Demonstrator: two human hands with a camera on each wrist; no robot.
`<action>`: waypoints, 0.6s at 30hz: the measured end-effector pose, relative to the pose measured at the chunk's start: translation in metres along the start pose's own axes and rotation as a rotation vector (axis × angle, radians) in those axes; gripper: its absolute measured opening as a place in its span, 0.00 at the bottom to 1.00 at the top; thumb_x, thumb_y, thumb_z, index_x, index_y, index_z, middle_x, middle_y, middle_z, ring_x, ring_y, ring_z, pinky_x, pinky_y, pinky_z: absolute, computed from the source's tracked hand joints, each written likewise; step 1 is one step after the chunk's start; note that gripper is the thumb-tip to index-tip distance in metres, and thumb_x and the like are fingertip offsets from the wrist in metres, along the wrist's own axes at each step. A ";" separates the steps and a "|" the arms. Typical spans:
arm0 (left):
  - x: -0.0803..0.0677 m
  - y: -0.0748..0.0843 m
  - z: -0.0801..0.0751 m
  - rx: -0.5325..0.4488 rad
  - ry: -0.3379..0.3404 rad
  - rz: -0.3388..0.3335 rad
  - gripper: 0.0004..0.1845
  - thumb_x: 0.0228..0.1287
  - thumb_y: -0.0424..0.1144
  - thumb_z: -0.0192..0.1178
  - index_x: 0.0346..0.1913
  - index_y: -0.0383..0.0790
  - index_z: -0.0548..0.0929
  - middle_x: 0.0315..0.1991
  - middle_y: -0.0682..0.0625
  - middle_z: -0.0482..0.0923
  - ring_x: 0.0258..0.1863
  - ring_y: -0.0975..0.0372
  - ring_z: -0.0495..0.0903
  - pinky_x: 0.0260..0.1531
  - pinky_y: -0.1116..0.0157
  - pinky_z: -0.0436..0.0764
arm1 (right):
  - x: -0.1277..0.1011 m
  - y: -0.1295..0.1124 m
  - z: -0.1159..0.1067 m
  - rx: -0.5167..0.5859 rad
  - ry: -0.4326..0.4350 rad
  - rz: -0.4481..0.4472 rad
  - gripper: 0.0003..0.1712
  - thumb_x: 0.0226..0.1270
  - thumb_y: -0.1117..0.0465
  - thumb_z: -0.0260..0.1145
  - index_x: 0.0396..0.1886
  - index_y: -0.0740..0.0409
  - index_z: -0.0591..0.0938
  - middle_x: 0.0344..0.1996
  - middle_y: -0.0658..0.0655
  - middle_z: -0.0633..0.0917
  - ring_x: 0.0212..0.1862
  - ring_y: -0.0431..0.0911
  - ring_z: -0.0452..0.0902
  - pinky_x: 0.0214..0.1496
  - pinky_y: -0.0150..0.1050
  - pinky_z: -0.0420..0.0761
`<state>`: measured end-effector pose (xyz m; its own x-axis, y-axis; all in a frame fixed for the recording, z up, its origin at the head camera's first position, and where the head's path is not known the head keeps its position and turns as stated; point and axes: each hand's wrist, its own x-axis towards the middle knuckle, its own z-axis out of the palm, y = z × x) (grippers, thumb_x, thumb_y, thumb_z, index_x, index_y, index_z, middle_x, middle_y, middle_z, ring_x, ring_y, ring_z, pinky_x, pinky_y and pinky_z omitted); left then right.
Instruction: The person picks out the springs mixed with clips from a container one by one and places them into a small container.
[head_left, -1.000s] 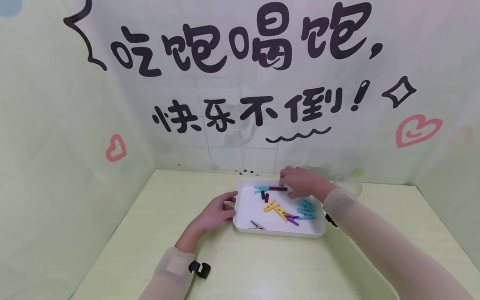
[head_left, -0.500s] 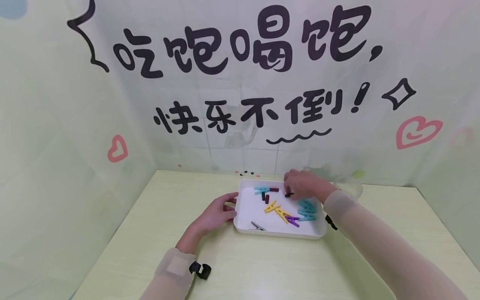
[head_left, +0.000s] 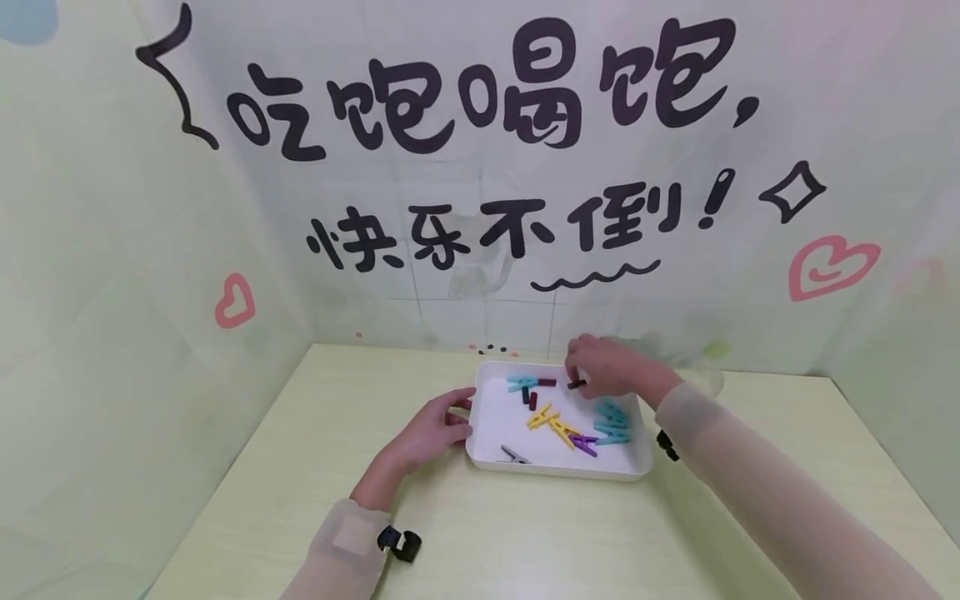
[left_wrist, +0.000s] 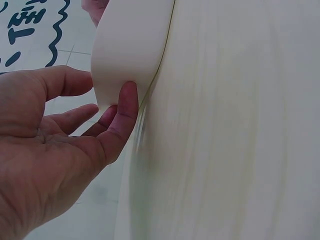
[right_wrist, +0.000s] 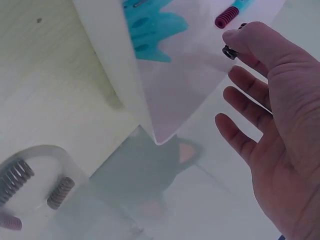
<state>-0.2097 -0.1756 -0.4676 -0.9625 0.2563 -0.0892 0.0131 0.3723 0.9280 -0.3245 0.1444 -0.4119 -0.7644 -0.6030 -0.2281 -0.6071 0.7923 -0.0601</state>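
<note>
My right hand (head_left: 606,365) is over the back of a white tray (head_left: 558,475), pinching a dark coil spring (right_wrist: 230,52) between thumb and forefinger. In the right wrist view its other fingers are spread loosely. A dark red spring (head_left: 547,382) lies left of this hand, by a light-blue clothespin (head_left: 522,382). A black spring (head_left: 526,395) and another red spring (head_left: 533,401) are just in front. My left hand (head_left: 426,429) rests relaxed fingers against the tray's left outer wall (left_wrist: 125,45); thumb and fingertips touch it.
Yellow clothespins (head_left: 543,417), a purple clothespin (head_left: 582,444), teal clothespins (head_left: 613,423) and a grey clothespin (head_left: 515,454) lie in the tray. A clear dish (right_wrist: 50,152) with springs stands beyond the tray's right end. A printed backdrop (head_left: 480,317) hangs behind the table (head_left: 465,533).
My right hand has picked up the dark spring that lay in line with the red one and drawn it slightly right. The left hand stays at the tray.
</note>
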 end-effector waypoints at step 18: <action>-0.001 -0.001 0.001 0.005 -0.003 0.005 0.32 0.73 0.24 0.59 0.79 0.32 0.68 0.65 0.37 0.74 0.50 0.53 0.81 0.49 0.58 0.87 | -0.038 0.016 -0.028 0.028 0.206 -0.139 0.07 0.62 0.58 0.78 0.37 0.44 0.87 0.44 0.48 0.81 0.48 0.49 0.74 0.55 0.47 0.81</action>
<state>-0.2089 -0.1752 -0.4684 -0.9617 0.2606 -0.0853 0.0196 0.3754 0.9266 -0.3106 0.1773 -0.3770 -0.7037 -0.7104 -0.0125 -0.7056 0.7008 -0.1049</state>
